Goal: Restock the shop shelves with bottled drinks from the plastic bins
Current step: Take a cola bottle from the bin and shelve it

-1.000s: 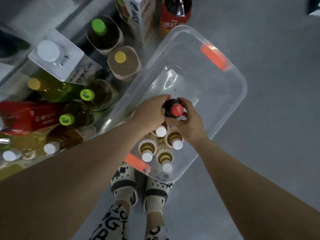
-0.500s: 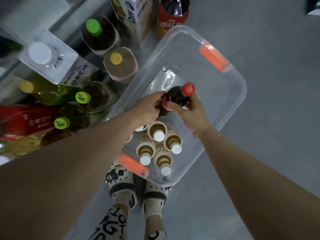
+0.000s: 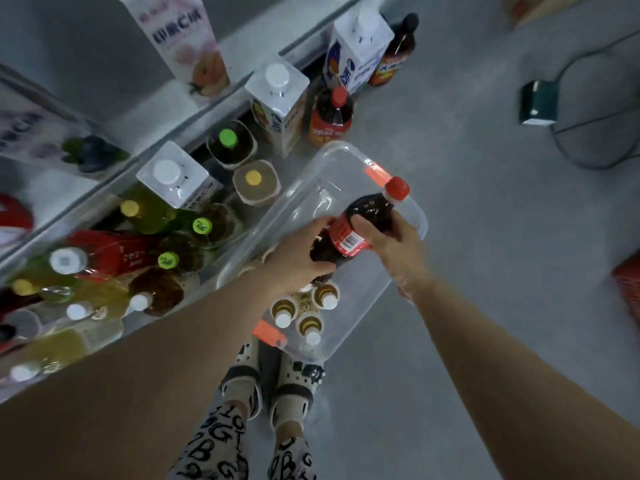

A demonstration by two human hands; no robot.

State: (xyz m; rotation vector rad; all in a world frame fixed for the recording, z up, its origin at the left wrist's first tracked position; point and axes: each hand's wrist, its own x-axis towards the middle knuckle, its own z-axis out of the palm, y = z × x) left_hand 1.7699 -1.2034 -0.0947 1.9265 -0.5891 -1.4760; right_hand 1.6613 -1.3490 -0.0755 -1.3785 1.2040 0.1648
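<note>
Clamped by left grip [image 3: 298, 258] and right grip [image 3: 393, 244]: dark red-capped plastic bottle [image 3: 347, 238], tilted over clear plastic bin [image 3: 313, 199]. May drop onto white-capped bottles [image 3: 311, 329] if loosened during handover.

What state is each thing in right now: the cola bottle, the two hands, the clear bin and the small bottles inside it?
Cola bottle: capped, tilted, held over the bin by both hands.
Left hand: grips the bottle's lower part.
Right hand: grips it at the red label.
Clear bin: lidless, on the floor, far end bare.
White-capped bottles: upright, capped, clustered at the bin's near end.
</note>
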